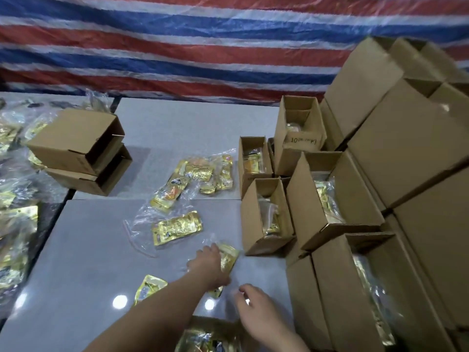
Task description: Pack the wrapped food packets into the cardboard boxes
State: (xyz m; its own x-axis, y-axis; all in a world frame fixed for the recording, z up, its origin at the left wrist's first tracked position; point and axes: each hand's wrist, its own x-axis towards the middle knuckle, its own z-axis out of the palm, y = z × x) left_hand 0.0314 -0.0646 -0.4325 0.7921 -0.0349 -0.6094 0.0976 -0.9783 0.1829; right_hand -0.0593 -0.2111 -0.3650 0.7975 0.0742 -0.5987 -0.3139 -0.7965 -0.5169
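Note:
Gold foil food packets in clear plastic wrap lie on the grey table (pixel 88 250). My left hand (pixel 209 262) reaches forward and grips one wrapped gold packet (pixel 229 255) near the table's right side, just in front of a small open cardboard box (pixel 269 217) that holds a packet. My right hand (pixel 253 308) hovers lower right with fingers loosely curled, holding nothing I can make out. More packets lie at the middle (pixel 177 227), farther back (pixel 195 174) and near my left forearm (pixel 149 288).
Several open boxes with packets stand at the right (pixel 330 196), (pixel 256 158), backed by tall stacked cartons (pixel 406 148). Two empty boxes (pixel 78 141) are stacked at the back left. Heaps of packets lie along the left edge (pixel 15 224) and at the bottom (pixel 208 336). A striped tarp hangs behind.

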